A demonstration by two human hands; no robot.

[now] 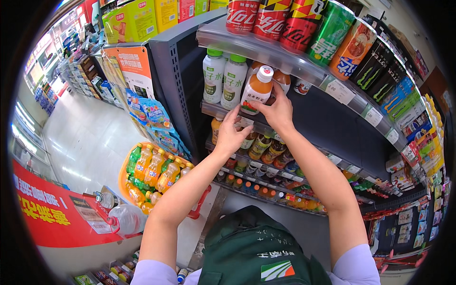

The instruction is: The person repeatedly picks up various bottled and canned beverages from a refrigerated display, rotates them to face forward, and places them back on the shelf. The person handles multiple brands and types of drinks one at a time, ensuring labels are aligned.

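My right hand (pixel 278 108) grips a juice bottle (pixel 257 89) with orange contents and a white cap, tilted slightly at the front of a shelf. Open, with thumb and fingers apart, my left hand (pixel 231 132) is just below and left of that bottle, by the shelf's front edge. Two white coconut water bottles (pixel 233 82) with green caps stand left of the juice bottle. Behind it are more orange juice bottles (pixel 283 80), partly hidden by it and by my right hand. Whether the held bottle's base rests on the shelf I cannot tell.
Soda cans (pixel 270 19) line the shelf above, behind a clear edge strip with price tags (pixel 337 89). Lower shelves hold more bottles (pixel 260 146). A shelf upright (pixel 178 78) is at the left. An orange basket (pixel 123 174) of soda bottles and a large plastic water jug (pixel 128 219) are lower left.
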